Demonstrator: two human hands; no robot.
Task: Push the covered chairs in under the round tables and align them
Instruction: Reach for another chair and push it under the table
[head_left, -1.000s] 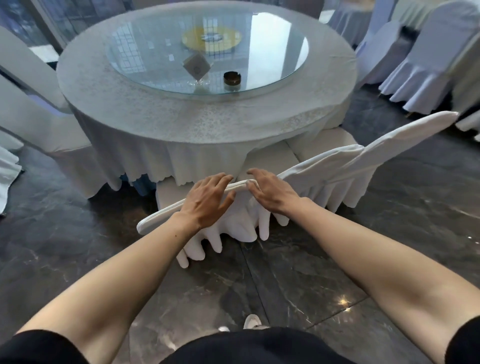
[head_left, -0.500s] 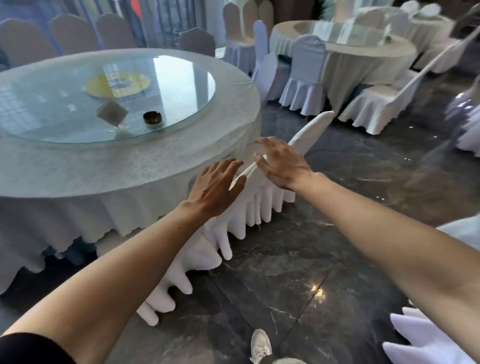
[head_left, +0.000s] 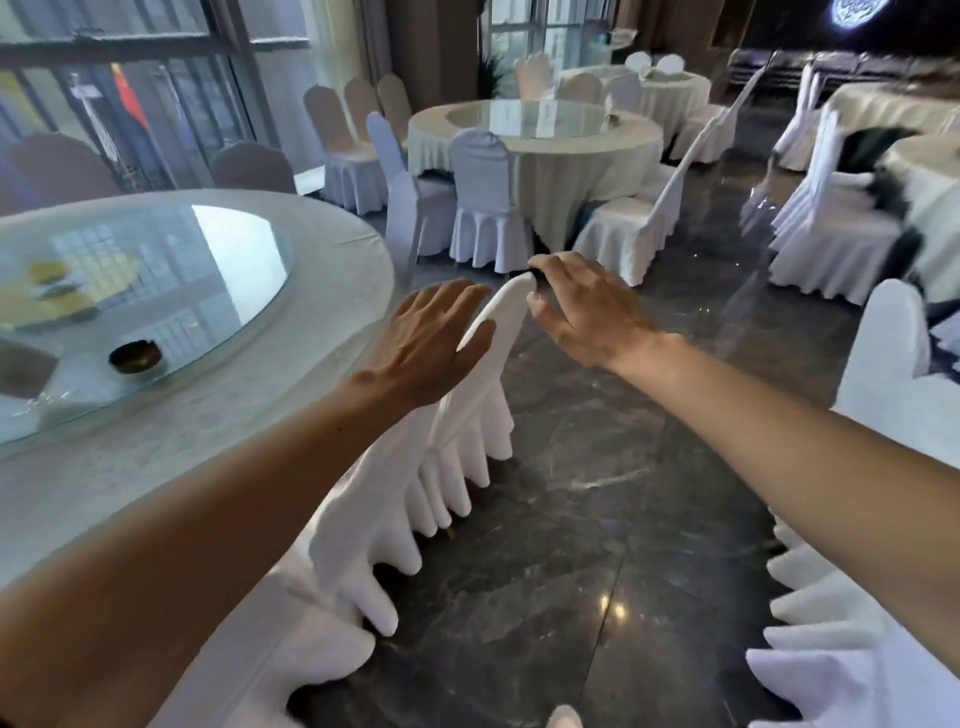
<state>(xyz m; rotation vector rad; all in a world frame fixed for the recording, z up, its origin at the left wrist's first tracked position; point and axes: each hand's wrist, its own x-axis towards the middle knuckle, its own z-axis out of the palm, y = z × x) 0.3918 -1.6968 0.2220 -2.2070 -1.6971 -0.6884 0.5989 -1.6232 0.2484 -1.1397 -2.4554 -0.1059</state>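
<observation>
A covered chair stands pushed in against the right edge of the round bench, its white back seen edge-on and its pleated skirt hanging to the dark marble floor. The left hand lies flat and released, fingers spread, with the palm against the bench-side face of the chair's back just below the top. The right hand is at the very top corner of the same back, fingers curled over the tip and thumb beneath it, pinching the cloth there.

The bench wears a pale cloth and carries a round glass turntable; a small dark ashtray sits near the turntable's near rim, and a yellow disc shows blurred through the glass further in.

A second covered chair stands along the bench's near edge, below the left forearm, its skirt touching the floor. At the right edge of the view another white chair stands well apart from the bench. Across the floor a second round bench has several covered chairs around it, one of them with its back toward the camera. A shoe tip shows at the bottom edge.
</observation>
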